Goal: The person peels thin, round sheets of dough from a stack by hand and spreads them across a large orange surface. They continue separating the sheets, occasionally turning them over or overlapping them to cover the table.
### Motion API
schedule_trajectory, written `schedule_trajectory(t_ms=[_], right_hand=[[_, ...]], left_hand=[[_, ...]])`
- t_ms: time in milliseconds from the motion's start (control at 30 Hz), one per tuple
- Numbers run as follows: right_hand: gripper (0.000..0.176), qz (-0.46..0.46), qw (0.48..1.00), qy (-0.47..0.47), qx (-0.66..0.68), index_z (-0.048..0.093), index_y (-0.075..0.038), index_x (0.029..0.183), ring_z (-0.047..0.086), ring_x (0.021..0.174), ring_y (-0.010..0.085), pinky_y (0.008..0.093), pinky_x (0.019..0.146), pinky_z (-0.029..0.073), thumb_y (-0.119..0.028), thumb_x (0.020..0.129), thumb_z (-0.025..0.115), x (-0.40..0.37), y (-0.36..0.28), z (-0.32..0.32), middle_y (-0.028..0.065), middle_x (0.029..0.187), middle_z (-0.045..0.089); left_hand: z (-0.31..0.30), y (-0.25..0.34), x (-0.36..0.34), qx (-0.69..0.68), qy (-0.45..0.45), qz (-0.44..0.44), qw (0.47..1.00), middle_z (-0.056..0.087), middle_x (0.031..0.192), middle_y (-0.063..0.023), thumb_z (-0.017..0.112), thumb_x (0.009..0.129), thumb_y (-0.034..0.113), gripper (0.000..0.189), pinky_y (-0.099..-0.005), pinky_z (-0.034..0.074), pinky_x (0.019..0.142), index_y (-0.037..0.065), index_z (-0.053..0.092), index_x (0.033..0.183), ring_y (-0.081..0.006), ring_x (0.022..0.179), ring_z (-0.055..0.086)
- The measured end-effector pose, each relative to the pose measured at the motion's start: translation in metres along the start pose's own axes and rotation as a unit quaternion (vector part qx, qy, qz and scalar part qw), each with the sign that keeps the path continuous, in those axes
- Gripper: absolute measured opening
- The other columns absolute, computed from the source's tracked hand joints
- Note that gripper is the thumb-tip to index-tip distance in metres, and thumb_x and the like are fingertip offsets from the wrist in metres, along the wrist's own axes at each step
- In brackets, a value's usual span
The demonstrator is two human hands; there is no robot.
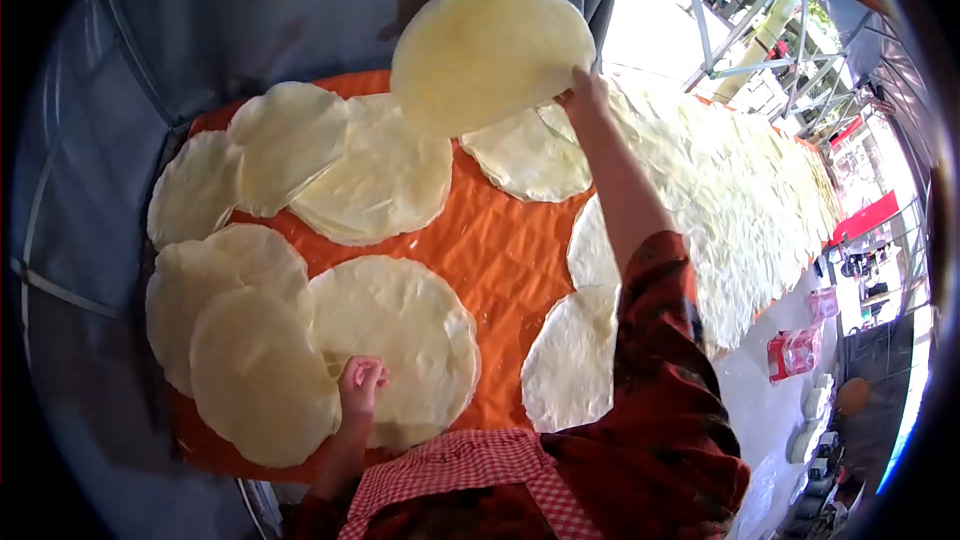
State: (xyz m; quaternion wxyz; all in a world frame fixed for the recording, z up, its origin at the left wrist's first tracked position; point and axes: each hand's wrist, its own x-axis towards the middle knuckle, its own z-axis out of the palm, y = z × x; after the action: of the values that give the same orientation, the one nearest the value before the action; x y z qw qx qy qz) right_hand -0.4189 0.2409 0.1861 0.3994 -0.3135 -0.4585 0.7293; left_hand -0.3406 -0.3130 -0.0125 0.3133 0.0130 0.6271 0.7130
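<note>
Here, right fingers (577,82) gripping one round sheet (488,52), left fingers (367,368) curled closed, one apron (450,462)

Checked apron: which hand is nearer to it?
Left. The left hand is just beyond the checked apron; the right hand is stretched much farther out, holding up a thin round sheet.
</note>
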Motion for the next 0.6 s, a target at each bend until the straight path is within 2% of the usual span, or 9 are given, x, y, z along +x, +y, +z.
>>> schedule_trajectory(t_ms=[100,167,200,233,333,433,500,567,600], right_hand=[[0.035,0.133,0.989,0.053,-0.038,0.049,-0.001,0.111,0.06,0.086,0.0361,0.0501,0.07,0.052,-0.018,0.082,0.058,0.061,0.103,-0.074,0.0165,0.104,0.055],[0.028,0.16,0.961,0.12,-0.194,0.056,-0.004,0.102,0.06,0.085,0.033,0.0458,0.068,0.051,-0.017,0.078,0.061,0.047,0.152,-0.113,0.0136,0.091,0.059],[0.029,0.051,0.906,0.178,-0.381,0.056,-0.002,0.101,0.06,0.078,0.0309,0.0438,0.064,0.05,-0.015,0.076,0.061,0.036,0.168,-0.141,0.0153,0.089,0.059],[0.03,-0.058,0.801,0.222,-0.553,0.057,0.001,0.1,0.06,0.072,0.0288,0.0418,0.06,0.049,-0.012,0.074,0.06,0.027,0.178,-0.169,0.017,0.088,0.06],[0.011,-0.021,0.814,0.298,-0.499,0.058,0.0,0.066,0.056,0.05,0.0242,0.0367,0.044,0.043,-0.01,0.071,0.059,0.033,0.206,-0.239,0.009,0.062,0.055],[0.017,0.073,0.915,0.224,-0.327,0.057,0.004,0.073,0.05,0.041,0.0229,0.034,0.038,0.038,-0.012,0.072,0.063,0.018,0.186,-0.222,0.011,0.063,0.055],[0.019,0.109,0.934,0.223,-0.257,0.057,0.002,0.08,0.048,0.041,0.0215,0.032,0.037,0.038,-0.012,0.072,0.066,0.011,0.177,-0.201,0.0096,0.062,0.053],[0.02,0.14,0.917,0.294,-0.229,0.055,0.001,0.085,0.045,0.04,0.0201,0.03,0.036,0.037,-0.011,0.073,0.067,0.021,0.179,-0.188,0.0085,0.061,0.051],[0.019,0.206,0.925,0.292,-0.132,0.056,0.0,0.085,0.045,0.04,0.0198,0.03,0.035,0.037,-0.009,0.073,0.066,0.016,0.162,-0.175,0.0083,0.061,0.051]], left_hand=[[0.012,0.014,0.003,0.035,0.032,-0.014,0.999,0.059,0.086,-0.0049,0.057,0.087,0.011,0.006,-0.0259,0.048,0.065,0.006,0.054,0.087,-0.0132,0.076,0.058],[0.007,0.007,0.0,0.056,0.058,-0.027,0.996,0.059,0.087,-0.0053,0.057,0.088,0.011,0.006,-0.0259,0.048,0.064,0.006,0.054,0.086,-0.013,0.075,0.057],[0.004,0.005,-0.001,0.026,0.064,-0.041,0.997,0.059,0.086,-0.0055,0.056,0.088,0.01,0.005,-0.0261,0.048,0.064,0.005,0.054,0.086,-0.013,0.075,0.057],[0.001,0.002,-0.003,-0.006,0.072,-0.055,0.996,0.059,0.086,-0.0058,0.055,0.088,0.01,0.005,-0.0262,0.048,0.064,0.005,0.054,0.086,-0.0129,0.074,0.057],[-0.006,-0.003,-0.007,0.002,0.102,-0.079,0.992,0.059,0.085,-0.0057,0.054,0.089,0.01,0.005,-0.0265,0.048,0.063,0.005,0.054,0.086,-0.0129,0.073,0.056],[-0.005,-0.004,-0.007,0.019,0.105,-0.079,0.991,0.059,0.083,-0.0048,0.054,0.089,0.01,0.005,-0.0267,0.048,0.063,0.006,0.054,0.086,-0.0129,0.071,0.056],[0.006,0.004,0.004,0.021,0.086,-0.07,0.994,0.059,0.082,-0.0042,0.054,0.089,0.01,0.004,-0.0268,0.047,0.064,0.006,0.054,0.087,-0.013,0.071,0.056],[0.018,0.018,0.001,0.03,0.085,-0.065,0.994,0.059,0.083,-0.0037,0.053,0.09,0.01,0.004,-0.0269,0.047,0.065,0.007,0.053,0.088,-0.0131,0.072,0.056],[0.013,0.013,0.002,0.015,0.075,-0.064,0.995,0.059,0.086,-0.0037,0.054,0.09,0.012,0.005,-0.027,0.047,0.066,0.008,0.053,0.089,-0.0134,0.075,0.056]])
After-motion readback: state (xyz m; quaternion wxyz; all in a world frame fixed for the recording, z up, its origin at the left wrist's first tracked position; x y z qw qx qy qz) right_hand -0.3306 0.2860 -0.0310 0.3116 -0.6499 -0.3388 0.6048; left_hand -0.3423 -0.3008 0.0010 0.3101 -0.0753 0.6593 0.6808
